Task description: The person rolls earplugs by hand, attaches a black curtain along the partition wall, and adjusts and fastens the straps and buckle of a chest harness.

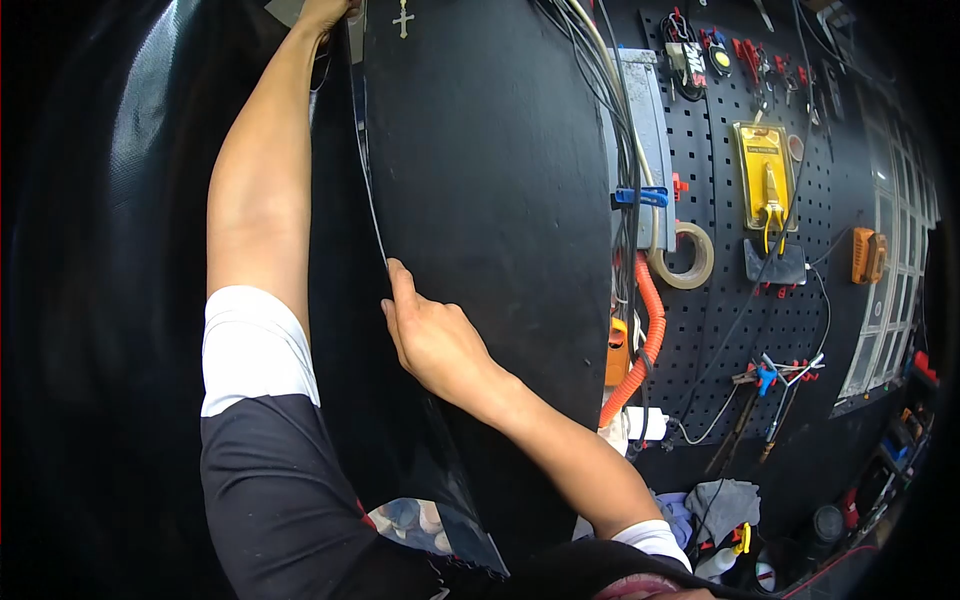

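Observation:
A thin, glossy edge (366, 165) of dark sheet runs down the middle of the view, between a shiny dark surface (150, 120) on the left and a matte black panel (490, 170) on the right. Partway along this edge, my right hand (435, 345) has its index finger and thumb closed at the sheet's border, the other fingers curled beneath. My left arm stretches up to the top, where my left hand (325, 12) is cut off by the frame beside the same edge; its fingers are mostly hidden. Lower down, a mirror-like part (425, 525) of the sheet shows reflections.
A small cross (403, 20) is at the panel's top. Right of the panel are bundled cables (625, 120), an orange corrugated hose (650, 325), a tape roll (688, 257) and a pegboard (725, 180) with pliers (772, 210). Cloths (725, 500) and a spray bottle (720, 560) lie lower right.

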Action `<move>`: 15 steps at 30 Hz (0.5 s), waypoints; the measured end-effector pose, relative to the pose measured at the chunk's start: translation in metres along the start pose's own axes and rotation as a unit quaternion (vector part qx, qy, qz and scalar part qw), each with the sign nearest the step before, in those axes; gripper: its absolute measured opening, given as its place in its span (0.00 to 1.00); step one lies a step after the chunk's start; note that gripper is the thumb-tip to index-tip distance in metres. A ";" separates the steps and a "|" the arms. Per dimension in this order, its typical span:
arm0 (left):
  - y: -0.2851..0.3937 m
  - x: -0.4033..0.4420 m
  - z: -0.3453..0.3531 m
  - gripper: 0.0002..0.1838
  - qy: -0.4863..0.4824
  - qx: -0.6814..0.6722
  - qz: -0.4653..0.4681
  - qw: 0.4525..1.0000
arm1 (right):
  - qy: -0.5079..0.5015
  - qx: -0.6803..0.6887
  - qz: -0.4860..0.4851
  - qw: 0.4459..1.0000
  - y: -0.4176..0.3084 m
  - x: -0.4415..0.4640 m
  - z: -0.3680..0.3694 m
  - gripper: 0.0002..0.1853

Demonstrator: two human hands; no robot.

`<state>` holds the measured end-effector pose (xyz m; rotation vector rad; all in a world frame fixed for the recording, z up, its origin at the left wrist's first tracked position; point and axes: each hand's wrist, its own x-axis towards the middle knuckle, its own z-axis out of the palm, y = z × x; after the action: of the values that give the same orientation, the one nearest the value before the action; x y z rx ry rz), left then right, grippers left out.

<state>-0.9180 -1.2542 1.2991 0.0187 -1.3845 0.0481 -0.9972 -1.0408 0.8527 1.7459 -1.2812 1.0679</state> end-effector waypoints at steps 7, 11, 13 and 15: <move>0.028 -0.019 0.003 0.30 0.017 0.015 0.033 0.999 | -0.015 -0.002 0.025 1.000 -0.003 0.005 0.003 0.24; 0.032 -0.022 0.008 0.30 0.024 0.015 0.046 0.999 | 0.012 0.007 0.008 1.000 0.001 0.001 0.006 0.23; 0.033 -0.020 0.011 0.30 0.021 0.015 0.049 0.998 | 0.019 0.009 -0.001 1.000 0.002 0.001 0.006 0.23; 0.030 -0.021 0.013 0.30 0.020 0.015 0.048 0.999 | 0.013 0.007 0.000 1.000 0.001 -0.001 0.005 0.24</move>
<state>-0.9358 -1.2252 1.2804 -0.0234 -1.3438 0.1498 -0.9973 -1.0452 0.8499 1.7369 -1.2606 1.0983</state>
